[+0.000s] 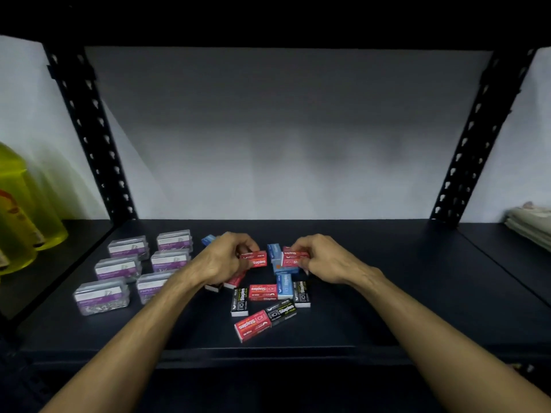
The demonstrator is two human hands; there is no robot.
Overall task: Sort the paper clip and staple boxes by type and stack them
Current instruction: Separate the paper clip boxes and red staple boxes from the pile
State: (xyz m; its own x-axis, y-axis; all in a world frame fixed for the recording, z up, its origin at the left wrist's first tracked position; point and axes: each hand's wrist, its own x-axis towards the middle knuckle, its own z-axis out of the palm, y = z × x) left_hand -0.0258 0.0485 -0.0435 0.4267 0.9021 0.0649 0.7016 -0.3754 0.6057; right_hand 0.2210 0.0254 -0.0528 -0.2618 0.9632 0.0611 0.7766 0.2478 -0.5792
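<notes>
On the dark shelf (387,293), a loose heap of staple boxes (265,296) lies between the two hands. The left hand (222,259) grips a red staple box (255,259) by its left end, just above the heap. The right hand (323,260) closes its fingers on another red staple box (293,257), which sits on top of blue staple boxes (278,260) at the heap's far side. Nearer the shelf's front edge than the heap's middle lie a red box (252,326) and a black staple box (281,312), touching end to end. Left of the heap, six clear paper clip boxes (140,268) with purple labels stand in two rows, apart from one another. Far left of the heap stand yellow-green translucent bottles (26,216); far right lies folded cloth (530,225).
</notes>
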